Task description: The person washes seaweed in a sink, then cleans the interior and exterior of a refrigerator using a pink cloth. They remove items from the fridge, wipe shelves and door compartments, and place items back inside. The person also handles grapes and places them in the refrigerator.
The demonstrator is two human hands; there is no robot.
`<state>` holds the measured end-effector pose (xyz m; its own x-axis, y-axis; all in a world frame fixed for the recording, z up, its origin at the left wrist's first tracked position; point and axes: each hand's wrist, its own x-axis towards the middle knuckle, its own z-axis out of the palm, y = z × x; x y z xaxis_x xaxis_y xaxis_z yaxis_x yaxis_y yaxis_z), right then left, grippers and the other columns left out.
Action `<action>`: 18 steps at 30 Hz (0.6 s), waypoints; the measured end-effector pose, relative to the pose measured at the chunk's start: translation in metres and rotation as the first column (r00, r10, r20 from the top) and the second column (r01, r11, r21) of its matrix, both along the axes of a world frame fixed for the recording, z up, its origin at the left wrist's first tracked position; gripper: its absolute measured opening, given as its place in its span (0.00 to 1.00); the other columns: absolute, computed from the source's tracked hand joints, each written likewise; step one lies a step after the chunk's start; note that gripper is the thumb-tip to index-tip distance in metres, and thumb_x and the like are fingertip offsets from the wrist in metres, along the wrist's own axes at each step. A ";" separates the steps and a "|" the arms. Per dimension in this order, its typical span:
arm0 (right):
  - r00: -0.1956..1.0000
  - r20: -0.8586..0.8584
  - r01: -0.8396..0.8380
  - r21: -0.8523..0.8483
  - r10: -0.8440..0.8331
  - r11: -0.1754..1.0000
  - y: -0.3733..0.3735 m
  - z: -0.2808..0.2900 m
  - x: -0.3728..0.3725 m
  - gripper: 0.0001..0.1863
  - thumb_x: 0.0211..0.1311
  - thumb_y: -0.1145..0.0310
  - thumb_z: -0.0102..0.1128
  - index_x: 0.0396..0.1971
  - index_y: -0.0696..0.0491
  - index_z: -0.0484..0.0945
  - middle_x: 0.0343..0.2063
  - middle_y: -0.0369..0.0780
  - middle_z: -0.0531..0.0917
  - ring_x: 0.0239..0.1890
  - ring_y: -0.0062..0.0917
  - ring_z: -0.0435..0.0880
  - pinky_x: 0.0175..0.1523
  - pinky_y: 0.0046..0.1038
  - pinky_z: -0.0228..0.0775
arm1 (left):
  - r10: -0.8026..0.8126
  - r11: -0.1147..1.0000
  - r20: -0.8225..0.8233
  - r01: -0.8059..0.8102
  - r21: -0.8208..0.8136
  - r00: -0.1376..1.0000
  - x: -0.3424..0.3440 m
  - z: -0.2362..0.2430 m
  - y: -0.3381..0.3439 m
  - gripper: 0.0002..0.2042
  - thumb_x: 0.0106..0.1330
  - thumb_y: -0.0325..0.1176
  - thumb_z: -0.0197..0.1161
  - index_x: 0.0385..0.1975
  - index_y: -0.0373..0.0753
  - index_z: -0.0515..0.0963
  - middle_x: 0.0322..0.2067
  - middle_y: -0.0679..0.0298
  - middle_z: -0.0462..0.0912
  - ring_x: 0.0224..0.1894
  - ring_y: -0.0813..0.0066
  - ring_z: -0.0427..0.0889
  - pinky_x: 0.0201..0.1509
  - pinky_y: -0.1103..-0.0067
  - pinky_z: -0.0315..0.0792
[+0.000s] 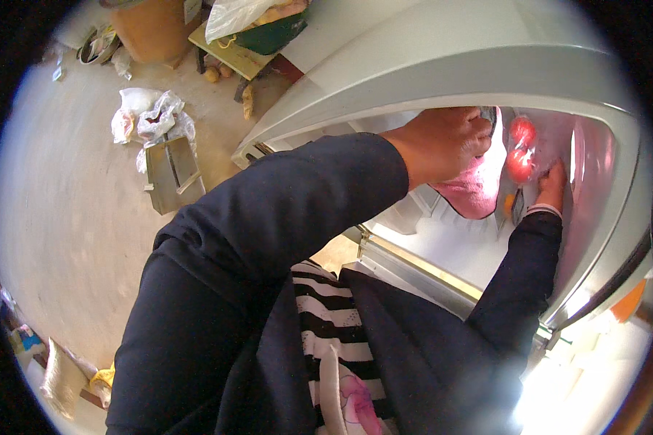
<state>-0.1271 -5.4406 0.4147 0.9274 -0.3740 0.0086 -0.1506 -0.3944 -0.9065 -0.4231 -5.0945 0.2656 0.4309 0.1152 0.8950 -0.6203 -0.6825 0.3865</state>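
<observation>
My left hand [450,141] grips a pink cloth [471,194] with a dark edge inside a pale grey fridge-like appliance [442,72], its fingers curled over the cloth's top. My right hand [551,185] rests against the interior's right wall, fingers loosely extended with nothing visible in them. Between my hands lie two red round items [522,165] in clear plastic. Below them is a small dark object with an orange part [515,206]; what it is, I cannot make out.
On the floor at the left lie crumpled plastic bags [134,109] beside a grey drawer-like piece [168,170]. Behind are a brown pot [141,29], a low bench [225,51] with bags, and scattered items. A woven mat-like object [62,373] is at lower left.
</observation>
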 end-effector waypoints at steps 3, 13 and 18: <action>0.998 -0.008 -0.065 0.001 0.065 0.998 0.002 0.005 -0.023 0.23 0.59 0.55 0.61 0.50 0.52 0.77 0.44 0.41 0.82 0.44 0.34 0.81 0.49 0.35 0.75 | -0.002 1.000 -0.029 0.002 0.013 1.000 0.001 -0.001 0.000 0.09 0.53 0.35 0.58 0.33 0.44 0.81 0.36 0.66 0.78 0.45 0.65 0.75 0.54 0.69 0.70; 0.917 0.079 -0.011 -0.975 0.390 0.222 0.102 -0.053 -0.125 0.43 0.49 0.63 0.71 0.66 0.50 0.62 0.58 0.51 0.71 0.63 0.45 0.69 0.68 0.41 0.59 | 0.002 0.999 -0.024 -0.001 0.033 1.000 0.004 0.001 0.004 0.06 0.52 0.33 0.58 0.29 0.43 0.78 0.36 0.66 0.77 0.45 0.65 0.75 0.52 0.70 0.71; 0.903 -0.126 -0.214 -0.961 0.411 0.175 0.093 -0.051 -0.147 0.44 0.54 0.79 0.65 0.70 0.47 0.55 0.62 0.52 0.66 0.64 0.45 0.67 0.66 0.39 0.62 | -0.003 0.999 0.007 0.003 0.035 1.000 -0.002 0.003 0.000 0.06 0.53 0.33 0.57 0.30 0.43 0.78 0.36 0.66 0.77 0.45 0.65 0.75 0.53 0.69 0.70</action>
<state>-0.2744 -5.3478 0.3640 0.9140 0.3235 0.2449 0.2864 -0.9419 0.1755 -0.4246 -5.0947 0.2687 0.4249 0.0823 0.9015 -0.6251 -0.6936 0.3580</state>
